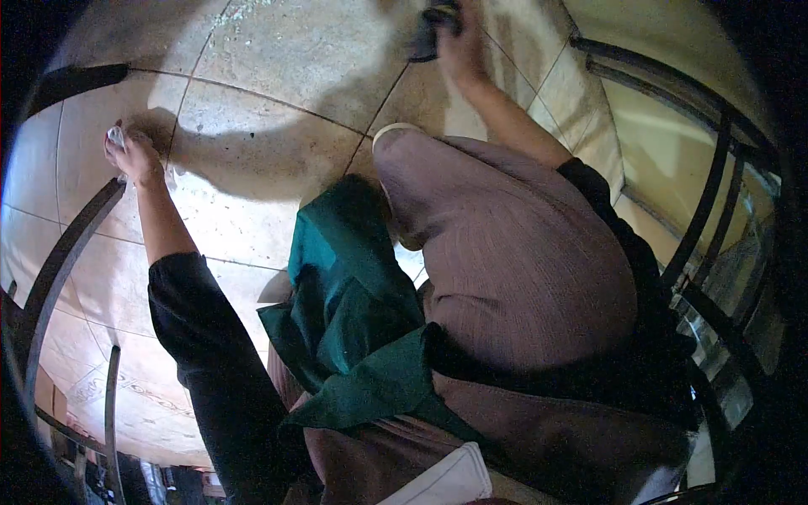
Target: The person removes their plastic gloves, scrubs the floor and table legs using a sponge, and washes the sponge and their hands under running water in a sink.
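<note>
My right hand (461, 55) reaches far forward over the tiled floor (269, 109), blurred, with its fingers closed on a small dark object (427, 34). I cannot tell what kind of thing that dark object is; it is black and grey and low over the tiles. Out to the left, my left hand (136, 158) is closed around a crumpled whitish piece (116, 135), part of which sticks out past the fingers. Just below that hand is the upper end of a dark metal bar (101, 202).
Pale specks (240, 18) lie scattered on the tiles ahead. A dark metal frame (715, 168) stands along the yellowish wall (648, 109) on the right. More dark bars curve up on the left. Green cloth (349, 286) hangs over my lap, beside my bent knee.
</note>
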Available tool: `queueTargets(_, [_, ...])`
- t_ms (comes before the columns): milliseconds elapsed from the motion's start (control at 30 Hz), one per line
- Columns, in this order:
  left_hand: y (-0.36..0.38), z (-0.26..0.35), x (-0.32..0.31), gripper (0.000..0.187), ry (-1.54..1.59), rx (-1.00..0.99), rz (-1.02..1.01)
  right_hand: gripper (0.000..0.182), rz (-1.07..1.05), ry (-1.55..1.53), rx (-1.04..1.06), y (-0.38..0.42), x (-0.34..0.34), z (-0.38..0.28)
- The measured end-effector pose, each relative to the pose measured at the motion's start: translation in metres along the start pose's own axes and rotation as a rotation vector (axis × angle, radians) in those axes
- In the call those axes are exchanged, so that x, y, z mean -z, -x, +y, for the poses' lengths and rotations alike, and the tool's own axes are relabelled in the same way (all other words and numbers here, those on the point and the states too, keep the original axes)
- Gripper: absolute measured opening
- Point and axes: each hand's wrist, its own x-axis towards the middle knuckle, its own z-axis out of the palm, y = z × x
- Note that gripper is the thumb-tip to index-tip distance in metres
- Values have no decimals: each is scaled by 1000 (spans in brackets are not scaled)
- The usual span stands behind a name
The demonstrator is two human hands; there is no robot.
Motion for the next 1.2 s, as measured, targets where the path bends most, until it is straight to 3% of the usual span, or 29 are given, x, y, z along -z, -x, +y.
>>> queueTargets(67, [4, 7, 3, 37, 412, 77, -127, 38, 139, 222, -144, -2, 43, -14])
queueTargets(133, [6, 6, 11, 34, 300, -36, -145, 40, 297, 477, -382, 20, 68, 70])
queueTargets(200, [5, -2, 13, 32, 182, -142, -162, 49, 196, 677, -885, 32, 80, 75])
queueTargets(233, [3, -14, 13, 32, 149, -179, -198, 49, 194, 677, -877, 34, 73, 81])
queueTargets(300, [2, -15, 11, 32, 122, -217, -233, 58, 312, 891, -1058, 34, 56, 101])
queueTargets(333, [3, -10, 13, 32, 208, -122, -253, 58, 319, 890, -1051, 29, 51, 136])
queueTargets(400, [6, -1, 15, 33, 297, -26, -270, 60, -197, 1461, -1108, 14, 45, 210])
queueTargets(433, [7, -2, 15, 34, 276, -45, -263, 57, 353, 692, -1190, -11, 39, 134])
queueTargets(467, [7, -2, 15, 36, 254, -64, -258, 57, 354, 690, -1185, -18, 34, 102])
queueTargets(533, [8, -1, 13, 37, 307, -42, -259, 57, 221, 723, -617, -24, 28, 75])
queueTargets(567, [8, -1, 14, 38, 355, -18, -262, 57, 218, 722, -613, -29, 23, 70])
queueTargets(633, [8, -6, 15, 38, 312, 10, -249, 50, 22, 627, -221, -38, 9, 60])
queueTargets(667, [7, -8, 15, 39, 272, 35, -244, 50, 16, 621, -218, -39, -1, 54])
queueTargets(733, [3, -10, 12, 39, 308, 34, -235, 46, -62, 450, 187, -46, -18, 40])
queueTargets(767, [2, -7, 15, 35, 282, -10, -286, 46, -70, 437, 197, -49, -23, 28])
queueTargets(800, [4, -5, 20, 30, 253, -53, -337, 46, -227, 278, 199, -50, -28, 15])
queueTargets(833, [11, 27, 24, 19, 455, -17, -299, 46, -385, 116, 201, -50, -34, 2])
queueTargets(933, [15, 34, 28, 17, 506, 143, -284, 44, -292, 68, 347, -53, -40, -22])
queueTargets(1000, [16, 31, 27, 23, 616, 239, -250, 46, -129, 175, 309, -57, -39, -16])
queueTargets(1033, [15, 31, 29, 25, 595, 194, -265, 46, -58, 246, 268, -58, -36, -11])
queueTargets(1100, [13, 25, 29, 26, 562, 175, -276, 43, -64, 532, 23, -54, -38, -3])
queueTargets(1200, [13, 29, 32, 28, 491, 261, -304, 40, -172, 613, -34, -28, -58, -2])
